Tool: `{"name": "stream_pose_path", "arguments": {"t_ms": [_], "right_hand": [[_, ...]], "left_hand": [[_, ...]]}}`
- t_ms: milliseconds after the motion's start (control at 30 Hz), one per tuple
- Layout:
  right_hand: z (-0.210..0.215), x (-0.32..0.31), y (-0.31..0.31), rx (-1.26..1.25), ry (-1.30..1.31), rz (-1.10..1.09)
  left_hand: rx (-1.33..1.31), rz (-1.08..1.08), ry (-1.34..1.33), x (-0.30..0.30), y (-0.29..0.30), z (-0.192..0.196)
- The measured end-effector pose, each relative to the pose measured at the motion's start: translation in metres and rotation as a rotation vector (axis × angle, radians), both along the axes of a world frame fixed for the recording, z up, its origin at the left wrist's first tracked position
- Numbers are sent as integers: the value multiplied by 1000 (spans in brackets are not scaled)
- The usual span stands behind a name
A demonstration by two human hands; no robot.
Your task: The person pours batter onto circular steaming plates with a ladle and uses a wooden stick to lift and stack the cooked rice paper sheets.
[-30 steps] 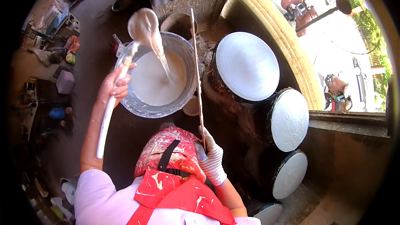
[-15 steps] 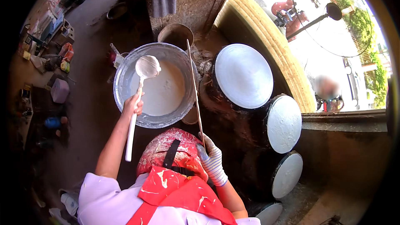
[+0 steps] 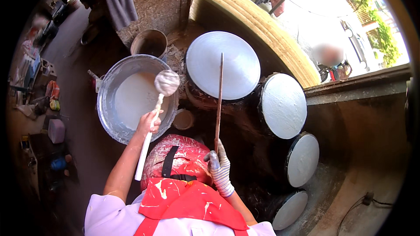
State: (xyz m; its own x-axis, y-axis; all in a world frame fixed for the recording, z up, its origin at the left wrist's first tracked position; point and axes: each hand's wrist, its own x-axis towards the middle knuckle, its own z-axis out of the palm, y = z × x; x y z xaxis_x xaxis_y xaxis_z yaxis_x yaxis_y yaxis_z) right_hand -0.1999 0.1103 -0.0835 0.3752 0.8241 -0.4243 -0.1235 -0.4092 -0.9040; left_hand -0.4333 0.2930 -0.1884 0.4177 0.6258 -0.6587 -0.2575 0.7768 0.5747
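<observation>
Bare fingers of my left hand wrap round the long white handle of a ladle. Its coated bowl is held over the right side of a large grey tub. Inside the tub is a white, batter-like liquid. A striped glove covers my right hand, which grips the lower end of a thin flat wooden stick. From this view the stick's tip overlaps the largest round white top; whether they touch, I cannot tell.
More round white tops on dark stands curve down the right side. An open bucket stands behind the tub, a small round container beside it. A grey cloth hangs at the back. A pale ledge borders the bright street.
The view has swung right. My left hand has carried the ladle from over the tub's middle to its right side. The stick now appears over the largest round top instead of beside the tub.
</observation>
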Motion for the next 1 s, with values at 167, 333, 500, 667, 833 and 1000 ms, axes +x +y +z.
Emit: {"name": "stream_pose_path", "arguments": {"t_ms": [167, 333, 500, 667, 833, 1000], "right_hand": [[-7, 79, -23, 171, -658, -112], [4, 125, -8, -34, -905, -42], [-52, 154, 16, -201, -1000, -63], [-78, 127, 19, -66, -900, -162], [-126, 129, 53, -214, -963, -207], [-116, 80, 45, 115, -783, -413]], "left_hand": [[149, -143, -160, 150, 38, 51], [304, -202, -177, 268, 64, 60], [455, -231, -6, 334, 77, 34], [563, -228, 0, 342, 89, 9], [1093, -470, 374, 339, 105, -6], [1638, -430, 756, 317, 123, 9]]}}
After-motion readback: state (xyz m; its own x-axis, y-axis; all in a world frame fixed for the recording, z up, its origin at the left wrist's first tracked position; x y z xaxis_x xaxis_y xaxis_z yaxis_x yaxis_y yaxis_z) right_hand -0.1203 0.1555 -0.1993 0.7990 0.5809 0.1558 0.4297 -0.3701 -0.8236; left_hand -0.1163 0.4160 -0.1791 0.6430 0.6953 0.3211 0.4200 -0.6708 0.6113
